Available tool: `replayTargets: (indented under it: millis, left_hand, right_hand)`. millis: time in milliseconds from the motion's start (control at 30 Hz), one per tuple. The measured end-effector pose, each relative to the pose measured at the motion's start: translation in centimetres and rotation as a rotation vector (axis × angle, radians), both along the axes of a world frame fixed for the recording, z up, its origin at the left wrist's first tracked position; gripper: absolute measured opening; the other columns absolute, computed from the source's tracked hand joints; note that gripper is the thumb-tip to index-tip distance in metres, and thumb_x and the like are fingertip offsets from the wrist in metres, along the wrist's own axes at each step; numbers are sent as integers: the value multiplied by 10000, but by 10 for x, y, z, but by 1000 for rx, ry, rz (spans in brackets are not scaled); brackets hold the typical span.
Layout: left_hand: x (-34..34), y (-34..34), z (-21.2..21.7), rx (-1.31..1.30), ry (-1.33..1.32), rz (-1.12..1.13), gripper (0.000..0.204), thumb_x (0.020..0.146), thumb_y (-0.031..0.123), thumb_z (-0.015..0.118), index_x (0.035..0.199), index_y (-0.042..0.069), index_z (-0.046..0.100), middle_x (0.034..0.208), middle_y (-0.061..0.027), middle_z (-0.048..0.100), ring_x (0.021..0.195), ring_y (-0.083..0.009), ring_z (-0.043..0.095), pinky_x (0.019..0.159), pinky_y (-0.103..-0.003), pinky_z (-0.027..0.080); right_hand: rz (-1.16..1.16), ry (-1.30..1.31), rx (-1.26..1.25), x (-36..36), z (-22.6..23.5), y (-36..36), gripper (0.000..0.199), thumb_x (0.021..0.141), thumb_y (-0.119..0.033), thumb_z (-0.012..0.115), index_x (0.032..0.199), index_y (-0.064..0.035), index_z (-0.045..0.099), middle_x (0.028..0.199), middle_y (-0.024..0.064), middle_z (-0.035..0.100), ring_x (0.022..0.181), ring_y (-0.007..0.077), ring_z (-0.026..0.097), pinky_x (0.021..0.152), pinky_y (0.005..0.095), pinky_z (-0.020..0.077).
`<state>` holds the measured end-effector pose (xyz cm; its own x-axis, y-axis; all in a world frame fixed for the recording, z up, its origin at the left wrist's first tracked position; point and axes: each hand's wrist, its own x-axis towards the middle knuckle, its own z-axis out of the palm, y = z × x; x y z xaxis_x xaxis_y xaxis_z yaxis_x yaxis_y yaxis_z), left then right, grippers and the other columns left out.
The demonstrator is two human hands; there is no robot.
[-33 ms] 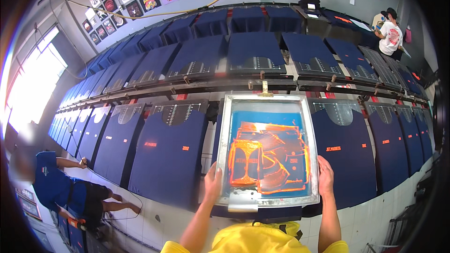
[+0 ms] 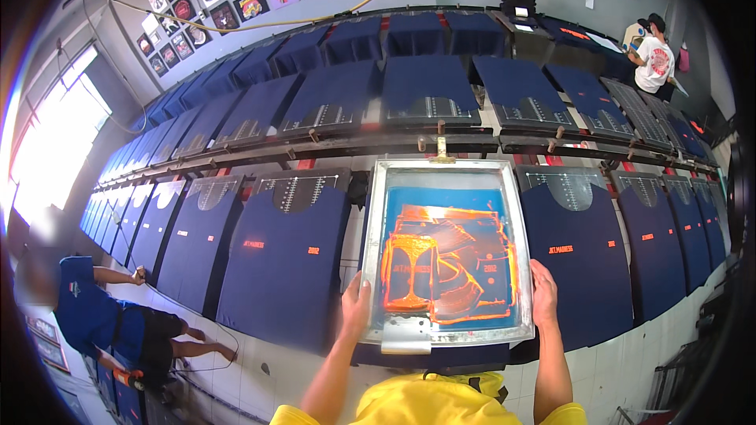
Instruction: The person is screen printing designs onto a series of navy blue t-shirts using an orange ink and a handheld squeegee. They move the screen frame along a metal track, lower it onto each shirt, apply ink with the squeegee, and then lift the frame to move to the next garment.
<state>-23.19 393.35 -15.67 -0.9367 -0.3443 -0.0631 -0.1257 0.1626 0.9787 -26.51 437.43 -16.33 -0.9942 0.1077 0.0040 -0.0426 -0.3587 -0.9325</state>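
Observation:
A silver-edged printing screen lies in front of me over a dark blue shirt panel on a board. Bright orange ink is smeared across its blue mesh, and small lettering shows through. My left hand is closed on the frame's lower left side, the thumb up against the rim. At the lower right side my right hand grips the opposite rim. A pale flat strip sits on the near edge. A brass-coloured clamp is at the far edge.
Rows of boards carry navy shirt panels, such as one to the left and one to the right. A dark rail runs behind. One co-worker holds a tool at left; another stands far right.
The screen has shifted very slightly to the left with my hands, which keep their hold on its sides. Nothing else visibly differs.

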Motion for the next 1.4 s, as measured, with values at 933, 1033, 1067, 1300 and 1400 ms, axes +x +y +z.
replayTargets:
  millis: [933, 1033, 1067, 1300, 1400]
  left_hand:
    - [-1, -7, 1, 18, -42, -81, 594, 1019, 274, 520, 1431, -149, 453, 1427, -281, 554, 1346, -309, 525, 1134, -369, 371]
    - [-3, -3, 0, 1, -36, -73, 596, 1019, 277, 522, 1430, -149, 453, 1426, -290, 552, 1352, -318, 521, 1133, -377, 373]
    - [-4, -3, -3, 3, -23, -71, 597, 1018, 278, 525, 1428, -150, 455, 1424, -292, 553, 1350, -322, 524, 1131, -380, 377]
    - [-6, 3, -15, -131, -29, 17, 574, 1024, 274, 544, 1417, -139, 477, 1402, -300, 569, 1319, -338, 554, 1116, -388, 399]
    - [-6, -21, -37, -8, -20, -34, 555, 1028, 251, 557, 1436, -115, 468, 1445, -286, 536, 1358, -324, 519, 1139, -384, 379]
  right_hand:
    - [-28, -11, 98, -6, -3, -3, 653, 968, -347, 575, 1435, 95, 462, 1445, 204, 532, 1359, 266, 494, 1169, 369, 337]
    - [-37, -13, 124, -5, -6, 0, 680, 958, -363, 590, 1443, 93, 453, 1449, 206, 527, 1363, 271, 489, 1172, 370, 337]
    - [-40, -18, 134, -6, -12, 1, 700, 954, -372, 599, 1451, 95, 439, 1454, 210, 521, 1367, 277, 484, 1176, 374, 335]
    - [-72, 81, 366, -6, -33, -8, 634, 964, -299, 598, 1453, 72, 443, 1491, 203, 485, 1447, 302, 409, 1223, 399, 260]
    - [-90, 172, 654, -11, -42, -15, 537, 960, -190, 638, 1425, 27, 482, 1526, 276, 425, 1449, 365, 405, 1204, 418, 302]
